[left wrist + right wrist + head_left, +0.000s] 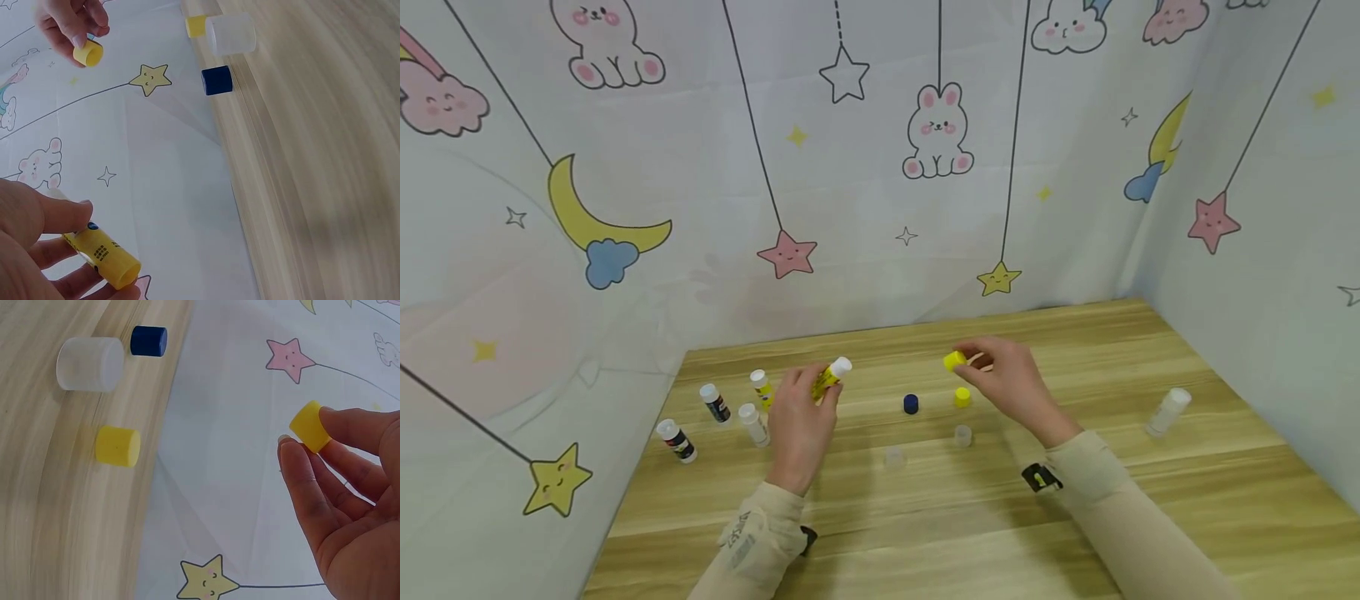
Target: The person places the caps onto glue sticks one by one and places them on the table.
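Note:
My left hand [802, 417] grips a yellow glue stick [827, 379] with a white end, held tilted above the table. In the left wrist view, dark print shows on the glue stick's yellow body [103, 256]. The right hand [1009, 379] pinches a small yellow cap [310, 427] between thumb and fingers, apart from the glue stick. Below, between the hands, stand a navy cap [911, 404], another yellow cap [962, 397] and two translucent caps, one nearer the right [962, 435] and one nearer the left [894, 457].
Left of my left hand stand two dark-labelled glue sticks [677, 441] [715, 403], a yellow-labelled one [762, 388] and a whitish one [754, 425]. A translucent glue stick [1168, 412] is at the far right of the wooden table [925, 533]. A patterned curtain [880, 192] hangs behind.

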`<state>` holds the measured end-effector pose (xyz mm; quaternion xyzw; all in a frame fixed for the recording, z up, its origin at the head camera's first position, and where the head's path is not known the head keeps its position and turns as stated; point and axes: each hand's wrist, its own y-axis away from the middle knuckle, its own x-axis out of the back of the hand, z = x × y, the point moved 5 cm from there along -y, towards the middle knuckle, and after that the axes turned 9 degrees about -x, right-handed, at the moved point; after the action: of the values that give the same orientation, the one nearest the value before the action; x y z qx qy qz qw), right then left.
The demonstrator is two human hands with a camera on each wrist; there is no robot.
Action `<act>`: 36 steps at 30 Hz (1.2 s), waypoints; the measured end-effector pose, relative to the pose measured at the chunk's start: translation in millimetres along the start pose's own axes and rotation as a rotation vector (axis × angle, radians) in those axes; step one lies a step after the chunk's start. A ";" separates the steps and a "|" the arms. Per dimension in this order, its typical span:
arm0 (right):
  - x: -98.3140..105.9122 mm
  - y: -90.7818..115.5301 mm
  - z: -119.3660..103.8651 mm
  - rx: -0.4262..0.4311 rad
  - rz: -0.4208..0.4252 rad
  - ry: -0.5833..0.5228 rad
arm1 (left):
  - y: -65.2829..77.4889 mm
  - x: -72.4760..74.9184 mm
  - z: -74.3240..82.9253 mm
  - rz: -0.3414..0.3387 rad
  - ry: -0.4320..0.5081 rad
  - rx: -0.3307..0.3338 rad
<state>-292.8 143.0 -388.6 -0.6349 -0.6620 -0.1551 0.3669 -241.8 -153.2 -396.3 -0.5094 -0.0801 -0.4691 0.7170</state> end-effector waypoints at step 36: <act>-15.2 0.0 -28.5 0.009 0.007 -0.157 | -1.8 -19.4 23.1 -0.052 0.020 -0.022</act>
<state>-285.7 112.8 -379.5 -0.6459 -0.6870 -0.1007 0.3175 -245.4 -123.2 -395.8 -0.5103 -0.0810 -0.4937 0.6995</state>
